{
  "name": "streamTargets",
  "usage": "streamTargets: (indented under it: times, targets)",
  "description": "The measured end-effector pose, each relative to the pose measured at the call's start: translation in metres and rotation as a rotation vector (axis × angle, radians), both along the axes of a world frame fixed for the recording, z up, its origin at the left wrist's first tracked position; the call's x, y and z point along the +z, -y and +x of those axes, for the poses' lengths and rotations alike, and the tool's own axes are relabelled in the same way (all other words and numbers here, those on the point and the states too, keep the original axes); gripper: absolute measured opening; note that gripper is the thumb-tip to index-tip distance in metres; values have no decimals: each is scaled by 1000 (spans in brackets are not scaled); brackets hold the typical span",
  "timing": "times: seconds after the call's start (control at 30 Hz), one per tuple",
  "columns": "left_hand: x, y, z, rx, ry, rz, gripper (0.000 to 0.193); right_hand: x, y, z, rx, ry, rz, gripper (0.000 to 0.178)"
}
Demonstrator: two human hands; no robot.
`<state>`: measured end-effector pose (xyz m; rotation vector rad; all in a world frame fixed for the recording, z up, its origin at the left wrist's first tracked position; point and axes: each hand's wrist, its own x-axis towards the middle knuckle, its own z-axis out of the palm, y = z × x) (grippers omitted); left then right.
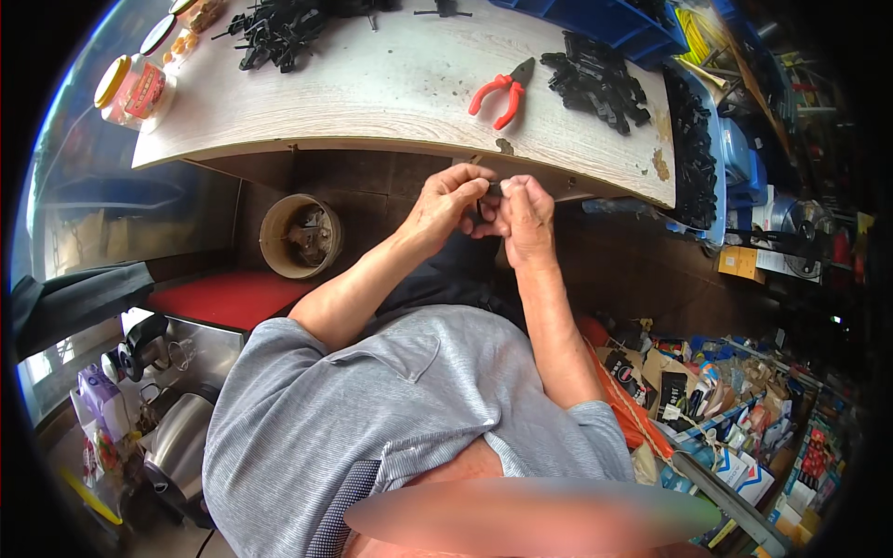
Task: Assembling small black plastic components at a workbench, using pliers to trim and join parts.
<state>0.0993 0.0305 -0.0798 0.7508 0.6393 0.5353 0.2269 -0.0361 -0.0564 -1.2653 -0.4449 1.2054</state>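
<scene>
From where I stand, I see both hands meeting just off the near edge of the table (391, 102). The left hand (444, 205) has its thumb and forefinger closed to a pinch, and the right hand (528, 223) does the same from the other side; between these fingertips sits a small dark piece (494, 188), mostly covered, so I can't make out its shape. The remaining fingers curl in loosely below it.

Straight beyond the fingers, on the tabletop, lie the red-handled pliers (502, 93), handles toward the hands and spread apart. Further right of the fingers is a heap of black parts (595, 84); far off to their left, at the back, is a looser pile (279, 33). Beyond that, at the table's left end, stands a yellow-lidded jar (139, 90). Lower than the fingers and well to their left, a round bucket (267, 244) stands on the floor with scraps inside.
</scene>
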Motion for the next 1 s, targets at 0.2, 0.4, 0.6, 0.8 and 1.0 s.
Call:
streamTargets:
  times: [0.2,0.4,0.6,0.8,1.0]
  targets:
    - [12,-7,-10,-58,226,288,42,25,-12,8,12,60,90,21]
    - [15,-19,-20,-62,4,1026,45,6,-11,10,42,17,139,21]
    - [15,-17,-17,74,-165,1280,36,5,-12,-6,-19,-16,13,22]
    - [15,-10,-11,99,-301,1235,32,-2,-17,-7,-87,16,20,21]
    - [7,-9,-5,137,-310,1010,27,-4,-20,-11,-88,-18,28,22]
